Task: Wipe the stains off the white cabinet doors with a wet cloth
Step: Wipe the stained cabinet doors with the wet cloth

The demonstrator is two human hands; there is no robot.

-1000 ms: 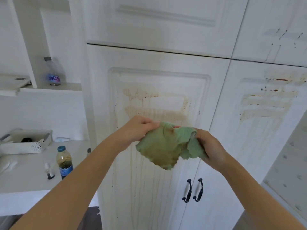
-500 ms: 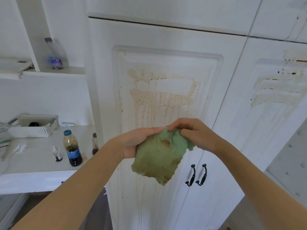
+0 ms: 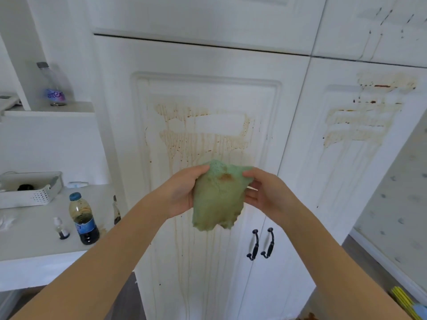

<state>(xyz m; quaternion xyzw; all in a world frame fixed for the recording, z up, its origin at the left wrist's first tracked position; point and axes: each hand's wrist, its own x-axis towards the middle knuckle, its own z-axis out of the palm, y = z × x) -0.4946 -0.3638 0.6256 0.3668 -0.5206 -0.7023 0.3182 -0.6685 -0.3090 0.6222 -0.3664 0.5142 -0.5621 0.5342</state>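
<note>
white cabinet doors fill the wall ahead of you, the left door (image 3: 208, 139) and right door (image 3: 360, 125) both streaked brown. your left hand (image 3: 179, 192) and right hand (image 3: 265, 192) each pinch the green cloth (image 3: 217, 199), held up clear of the left door. it already carries a brown patch, so pressing that face on risks smearing grime back, and drips could reach the counter (image 3: 30, 236).

The green cloth (image 3: 217, 199) is now spread flatter than half a second ago, its brown-stained face turned toward the camera. The right hand (image 3: 265, 192) is shifted from on top of the cloth to its right edge, while the left hand (image 3: 182, 192) is gripping the left edge.
</note>
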